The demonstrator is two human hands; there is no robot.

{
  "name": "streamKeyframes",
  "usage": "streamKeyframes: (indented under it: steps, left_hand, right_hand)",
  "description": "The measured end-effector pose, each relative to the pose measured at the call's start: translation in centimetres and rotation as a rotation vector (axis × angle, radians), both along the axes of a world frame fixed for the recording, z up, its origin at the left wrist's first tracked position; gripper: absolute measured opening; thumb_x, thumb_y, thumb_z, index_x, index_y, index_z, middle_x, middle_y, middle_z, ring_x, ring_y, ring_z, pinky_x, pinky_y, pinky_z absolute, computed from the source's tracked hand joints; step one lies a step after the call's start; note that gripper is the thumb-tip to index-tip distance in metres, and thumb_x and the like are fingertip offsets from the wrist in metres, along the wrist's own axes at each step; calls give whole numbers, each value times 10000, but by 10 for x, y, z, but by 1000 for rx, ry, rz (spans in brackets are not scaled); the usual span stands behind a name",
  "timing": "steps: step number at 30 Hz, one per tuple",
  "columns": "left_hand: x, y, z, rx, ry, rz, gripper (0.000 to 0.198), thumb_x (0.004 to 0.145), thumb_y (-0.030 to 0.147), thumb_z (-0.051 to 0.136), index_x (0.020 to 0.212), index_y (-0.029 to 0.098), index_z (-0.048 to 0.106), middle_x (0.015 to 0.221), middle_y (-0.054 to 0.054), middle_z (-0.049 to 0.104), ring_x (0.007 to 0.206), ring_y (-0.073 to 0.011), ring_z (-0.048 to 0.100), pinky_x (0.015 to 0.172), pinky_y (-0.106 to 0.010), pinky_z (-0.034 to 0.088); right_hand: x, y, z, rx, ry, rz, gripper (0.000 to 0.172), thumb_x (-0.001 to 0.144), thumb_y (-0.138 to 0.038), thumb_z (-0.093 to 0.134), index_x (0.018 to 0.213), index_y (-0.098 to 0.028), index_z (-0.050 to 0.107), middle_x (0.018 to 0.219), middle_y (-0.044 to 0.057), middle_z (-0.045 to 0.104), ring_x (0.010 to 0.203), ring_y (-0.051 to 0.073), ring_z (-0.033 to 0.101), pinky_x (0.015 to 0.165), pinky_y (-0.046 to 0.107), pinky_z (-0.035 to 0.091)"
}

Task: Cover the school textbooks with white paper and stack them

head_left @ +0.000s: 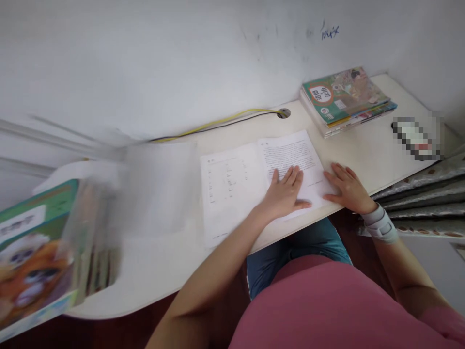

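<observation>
Flat on a printed sheet of text [290, 152] lies my left hand [285, 194], fingers spread across its lower part. My right hand [345, 186] rests beside that sheet's right edge, palm down, fingers extended; a pale band [381, 224] circles its wrist. Neither hand grips anything. Left of the text sheet is a second printed page [230, 194] with short entries in columns; whether the two pages are joined I cannot tell. Farther left lies a blurred whitish sheet or sleeve [160, 189].
A stack of books [345, 97] stands at the back right of the white table [156, 271]. Another stack of picture books [32, 261] is at the left. Yellow and black cables [225, 119] run along the wall into a round hole [284, 113]. A pixelated object [414, 138] lies at right.
</observation>
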State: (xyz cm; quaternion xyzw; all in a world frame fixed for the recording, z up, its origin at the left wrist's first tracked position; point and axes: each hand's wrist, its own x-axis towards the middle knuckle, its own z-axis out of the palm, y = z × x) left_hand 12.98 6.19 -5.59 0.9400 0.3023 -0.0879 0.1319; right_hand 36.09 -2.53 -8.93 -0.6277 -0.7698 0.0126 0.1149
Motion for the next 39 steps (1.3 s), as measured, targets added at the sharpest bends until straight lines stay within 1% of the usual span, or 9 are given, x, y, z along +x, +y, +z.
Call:
streamKeyframes:
  steps: [3, 8, 10, 14, 20, 24, 28, 32, 39]
  left_hand:
    - [-26, 6, 1, 29, -111, 53, 813, 883, 657, 296, 1489, 123, 199, 1554, -161, 184, 1448, -276, 106, 1148, -542, 56]
    - [-102, 17, -19, 242, -299, 657, 723, 913, 585, 311, 1477, 139, 237, 1545, -195, 206, 1439, -335, 106, 1112, -589, 167]
    - [-129, 18, -30, 241, -330, 758, 747, 904, 586, 331, 1462, 95, 256, 1525, -232, 238, 1427, -349, 162, 1106, -577, 209]
    - [-158, 11, -44, 199, -414, 845, 778, 894, 599, 321, 1429, 35, 306, 1494, -256, 293, 1409, -329, 239, 1116, -516, 254]
    - [-166, -14, -46, 187, -477, 956, 812, 865, 597, 383, 1411, -2, 333, 1485, -267, 304, 1406, -331, 248, 1127, -510, 246]
    - [-170, -26, -40, 76, -548, 1044, 779, 876, 561, 393, 1443, 36, 303, 1511, -213, 286, 1408, -309, 252, 1150, -470, 222]
    - [-177, -29, -33, -25, -594, 1109, 747, 879, 562, 402, 1468, 119, 283, 1525, -150, 293, 1402, -286, 276, 1155, -439, 225]
    - [-184, -29, -33, 16, -579, 1104, 751, 895, 559, 365, 1492, 134, 201, 1527, -153, 288, 1397, -281, 291, 1135, -446, 266]
    - [-180, -29, -35, 82, -500, 1038, 714, 934, 446, 286, 1481, 23, 111, 1499, -218, 311, 1396, -274, 289, 1147, -448, 222]
  right_hand:
    - [5, -1, -4, 28, -1, 20, 612, 863, -545, 496, 1329, -149, 497, 1448, 217, 400, 1361, 302, 348, 1068, 497, 312]
    - [12, 0, -13, 74, -2, 54, 597, 871, -524, 489, 1340, -154, 482, 1454, 218, 390, 1351, 322, 358, 1048, 524, 325]
    - [13, 1, -16, 84, -5, 59, 597, 870, -521, 488, 1353, -172, 469, 1464, 204, 382, 1353, 330, 353, 1038, 536, 333]
    - [13, 1, -17, 86, -22, 48, 594, 867, -521, 492, 1340, -162, 483, 1453, 203, 400, 1357, 323, 347, 1042, 520, 339]
    - [5, -2, -4, 58, -44, 34, 549, 880, -476, 497, 1321, -151, 504, 1469, 197, 378, 1382, 316, 308, 1058, 516, 325]
    - [-34, -5, 13, 102, -55, 146, 440, 938, -333, 407, 1343, -180, 486, 1482, 137, 380, 1400, 256, 283, 1112, 504, 250]
    - [-75, -2, 15, 63, -111, 206, 464, 948, -388, 395, 1328, -143, 497, 1448, 147, 429, 1360, 256, 358, 1118, 497, 245]
    - [-89, -1, 9, 50, -140, 134, 537, 926, -469, 421, 1334, -124, 483, 1432, 177, 441, 1335, 279, 393, 1106, 521, 251]
    - [-90, -5, 14, 26, -160, 66, 575, 917, -514, 401, 1334, -127, 483, 1400, 188, 476, 1341, 314, 377, 1100, 573, 229]
